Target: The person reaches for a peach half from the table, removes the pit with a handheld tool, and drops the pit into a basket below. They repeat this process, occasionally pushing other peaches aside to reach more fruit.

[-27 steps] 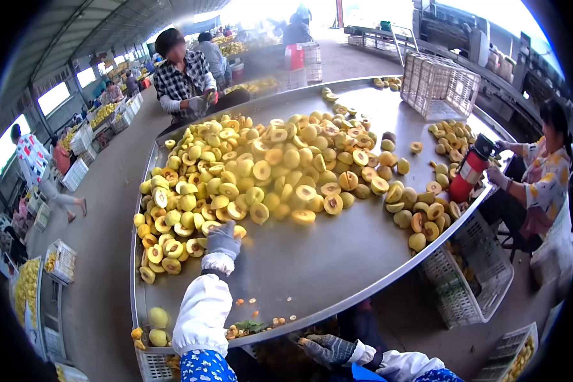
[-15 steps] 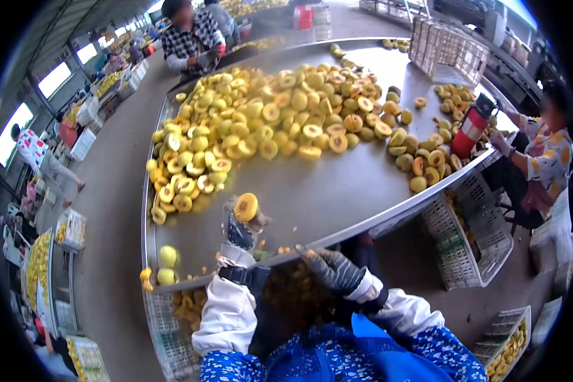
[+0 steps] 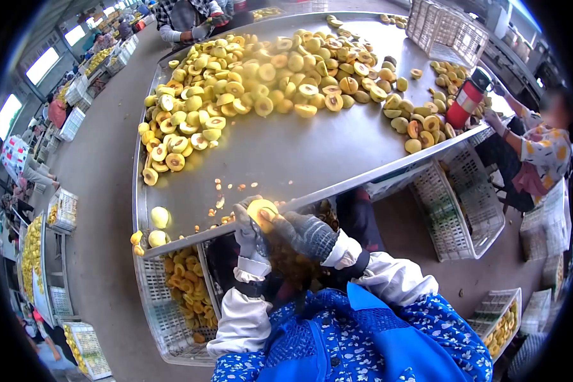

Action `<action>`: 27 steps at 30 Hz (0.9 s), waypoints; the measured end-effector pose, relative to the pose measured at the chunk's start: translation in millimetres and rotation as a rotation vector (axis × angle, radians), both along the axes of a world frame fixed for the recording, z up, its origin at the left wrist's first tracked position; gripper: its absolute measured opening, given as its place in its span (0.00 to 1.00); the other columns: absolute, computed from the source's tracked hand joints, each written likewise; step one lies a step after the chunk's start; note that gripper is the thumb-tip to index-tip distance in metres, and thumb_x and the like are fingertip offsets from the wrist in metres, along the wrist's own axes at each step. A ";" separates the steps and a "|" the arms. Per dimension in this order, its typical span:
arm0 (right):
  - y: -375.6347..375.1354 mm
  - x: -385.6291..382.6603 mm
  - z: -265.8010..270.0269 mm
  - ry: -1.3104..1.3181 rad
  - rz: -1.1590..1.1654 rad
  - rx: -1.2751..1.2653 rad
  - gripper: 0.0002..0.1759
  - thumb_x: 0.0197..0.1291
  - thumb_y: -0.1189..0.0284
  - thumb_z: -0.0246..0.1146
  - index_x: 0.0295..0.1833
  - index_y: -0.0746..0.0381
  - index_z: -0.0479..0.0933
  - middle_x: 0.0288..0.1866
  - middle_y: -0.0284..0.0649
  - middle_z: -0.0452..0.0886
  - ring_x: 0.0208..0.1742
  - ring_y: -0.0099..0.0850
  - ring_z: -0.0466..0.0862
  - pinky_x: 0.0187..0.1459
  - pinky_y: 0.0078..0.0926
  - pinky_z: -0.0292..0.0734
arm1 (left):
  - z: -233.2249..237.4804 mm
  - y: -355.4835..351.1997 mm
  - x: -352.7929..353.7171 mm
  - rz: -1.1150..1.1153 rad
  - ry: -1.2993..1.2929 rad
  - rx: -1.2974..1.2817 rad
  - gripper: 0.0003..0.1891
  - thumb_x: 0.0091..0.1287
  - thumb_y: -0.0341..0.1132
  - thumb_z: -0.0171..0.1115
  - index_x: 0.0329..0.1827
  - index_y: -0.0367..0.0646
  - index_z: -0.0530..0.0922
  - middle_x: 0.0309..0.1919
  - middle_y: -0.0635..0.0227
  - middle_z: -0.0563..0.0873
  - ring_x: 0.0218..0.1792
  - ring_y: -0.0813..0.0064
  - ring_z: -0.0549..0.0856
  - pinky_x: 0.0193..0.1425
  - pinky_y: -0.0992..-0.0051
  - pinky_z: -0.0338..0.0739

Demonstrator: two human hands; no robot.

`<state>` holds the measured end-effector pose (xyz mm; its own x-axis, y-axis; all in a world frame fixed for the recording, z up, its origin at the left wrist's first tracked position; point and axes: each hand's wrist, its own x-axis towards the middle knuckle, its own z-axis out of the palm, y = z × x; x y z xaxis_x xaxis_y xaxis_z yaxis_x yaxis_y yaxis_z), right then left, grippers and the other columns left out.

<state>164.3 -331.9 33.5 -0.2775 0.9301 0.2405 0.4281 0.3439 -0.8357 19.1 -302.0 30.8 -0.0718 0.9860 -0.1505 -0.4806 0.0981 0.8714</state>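
Observation:
At the near edge of the metal table (image 3: 254, 156), my gloved left hand (image 3: 247, 234) is closed around a yellow peach half (image 3: 258, 207), its cut face turned up. My right hand (image 3: 307, 235), in a dark grey glove, is curled against the peach half from the right. Its fingertips meet the cut face, and whatever they grip is hidden. Small pits and scraps (image 3: 218, 205) lie just beyond my left hand. Two whole-looking peaches (image 3: 160, 218) rest at the near left corner.
A large pile of halved peaches (image 3: 261, 76) covers the table's far side. A red flask (image 3: 468, 102) stands at the right, near a seated co-worker (image 3: 541, 143). Crates (image 3: 172, 318) of peach pieces sit below the edge. Another person (image 3: 191, 22) works across the table.
My left hand has brought the peach half down and nearer to me. My right hand has moved left and up to meet it. The view has tilted downward.

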 end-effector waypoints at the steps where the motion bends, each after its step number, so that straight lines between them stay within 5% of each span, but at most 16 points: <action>1: -2.3 0.7 4.9 -0.030 -0.009 -0.016 0.22 0.69 0.56 0.48 0.45 0.66 0.74 0.33 0.57 0.80 0.35 0.55 0.80 0.37 0.47 0.73 | -2.6 -1.0 3.9 0.031 0.022 0.011 0.28 0.74 0.56 0.35 0.51 0.37 0.72 0.40 0.59 0.80 0.39 0.69 0.82 0.48 0.73 0.80; 6: -7.9 -0.8 1.4 -0.136 -0.021 -0.029 0.23 0.69 0.55 0.48 0.41 0.66 0.73 0.27 0.56 0.79 0.29 0.54 0.79 0.31 0.48 0.72 | -21.7 -6.1 10.3 0.165 0.383 0.160 0.25 0.75 0.50 0.36 0.45 0.35 0.74 0.35 0.62 0.79 0.36 0.73 0.79 0.44 0.74 0.77; 7: -10.3 -1.4 0.0 -0.177 -0.028 -0.032 0.23 0.69 0.55 0.48 0.40 0.66 0.73 0.26 0.55 0.79 0.28 0.54 0.79 0.30 0.49 0.71 | -27.9 -5.5 13.2 0.209 0.354 0.155 0.29 0.74 0.57 0.36 0.42 0.37 0.74 0.34 0.65 0.79 0.33 0.76 0.79 0.41 0.76 0.77; 10: -17.8 -0.2 1.9 -0.201 -0.067 -0.008 0.15 0.68 0.63 0.51 0.37 0.65 0.72 0.19 0.50 0.73 0.16 0.45 0.75 0.18 0.42 0.67 | -28.5 -12.2 16.0 0.229 0.392 0.127 0.25 0.74 0.50 0.37 0.39 0.35 0.74 0.33 0.65 0.78 0.34 0.75 0.76 0.42 0.74 0.75; 12: -20.7 3.4 6.2 -0.175 -0.080 -0.008 0.18 0.68 0.59 0.51 0.32 0.63 0.69 0.14 0.50 0.71 0.15 0.49 0.73 0.19 0.46 0.66 | -19.4 -14.4 21.3 0.248 0.304 0.071 0.28 0.75 0.53 0.37 0.36 0.35 0.76 0.30 0.66 0.80 0.31 0.76 0.78 0.37 0.76 0.75; 16: -22.1 28.2 5.2 -0.190 0.199 -0.051 0.25 0.69 0.54 0.47 0.46 0.68 0.75 0.30 0.59 0.79 0.36 0.51 0.81 0.34 0.45 0.74 | -20.2 -15.5 11.4 0.019 0.493 0.080 0.30 0.75 0.52 0.37 0.31 0.35 0.78 0.25 0.65 0.82 0.28 0.75 0.80 0.38 0.75 0.76; 17: -21.6 32.1 7.1 0.134 0.242 -0.379 0.27 0.70 0.53 0.47 0.46 0.67 0.77 0.31 0.53 0.81 0.34 0.44 0.81 0.35 0.39 0.73 | -21.6 -12.3 5.0 -0.151 0.535 0.174 0.30 0.75 0.51 0.36 0.31 0.35 0.79 0.25 0.65 0.82 0.29 0.75 0.80 0.39 0.74 0.76; 18: -21.1 39.5 39.5 0.192 0.271 -0.718 0.29 0.70 0.51 0.47 0.43 0.68 0.78 0.28 0.44 0.82 0.29 0.36 0.79 0.34 0.34 0.72 | -11.7 -13.7 2.4 -0.319 0.573 0.263 0.29 0.76 0.50 0.36 0.32 0.35 0.79 0.26 0.65 0.83 0.30 0.75 0.81 0.40 0.74 0.76; 19: -21.2 44.0 30.5 0.254 0.316 -0.738 0.29 0.70 0.49 0.48 0.42 0.66 0.78 0.27 0.41 0.81 0.28 0.31 0.77 0.32 0.31 0.71 | 7.0 -12.9 4.9 -0.449 0.600 0.220 0.27 0.76 0.47 0.37 0.33 0.34 0.79 0.28 0.64 0.83 0.31 0.75 0.80 0.41 0.74 0.75; 23: -22.5 28.3 -20.2 0.717 0.280 -0.775 0.27 0.69 0.48 0.48 0.40 0.61 0.79 0.26 0.33 0.79 0.24 0.23 0.74 0.28 0.24 0.70 | 5.9 -17.8 23.3 -0.077 0.439 0.163 0.23 0.76 0.44 0.40 0.37 0.34 0.79 0.31 0.62 0.83 0.33 0.75 0.80 0.42 0.76 0.76; 24: -24.1 17.9 -29.0 0.751 0.256 -0.768 0.26 0.70 0.49 0.47 0.41 0.61 0.78 0.27 0.32 0.79 0.24 0.23 0.74 0.28 0.24 0.71 | -32.7 -11.5 14.5 0.025 0.422 0.154 0.21 0.75 0.43 0.42 0.38 0.34 0.79 0.32 0.62 0.84 0.34 0.75 0.81 0.42 0.77 0.76; 26: -35.4 4.8 -15.0 0.792 0.256 -0.654 0.25 0.72 0.52 0.45 0.45 0.61 0.77 0.27 0.31 0.80 0.24 0.24 0.75 0.29 0.26 0.72 | -8.1 -27.4 19.0 0.055 0.246 0.161 0.18 0.73 0.40 0.45 0.36 0.35 0.80 0.31 0.63 0.85 0.33 0.74 0.82 0.40 0.78 0.76; 27: -39.7 16.5 -5.2 0.793 0.320 -0.878 0.24 0.72 0.53 0.46 0.45 0.62 0.78 0.30 0.31 0.80 0.28 0.23 0.77 0.30 0.24 0.74 | -5.8 -29.1 12.0 0.000 0.444 0.287 0.19 0.73 0.41 0.45 0.35 0.34 0.80 0.31 0.62 0.85 0.32 0.74 0.83 0.39 0.77 0.77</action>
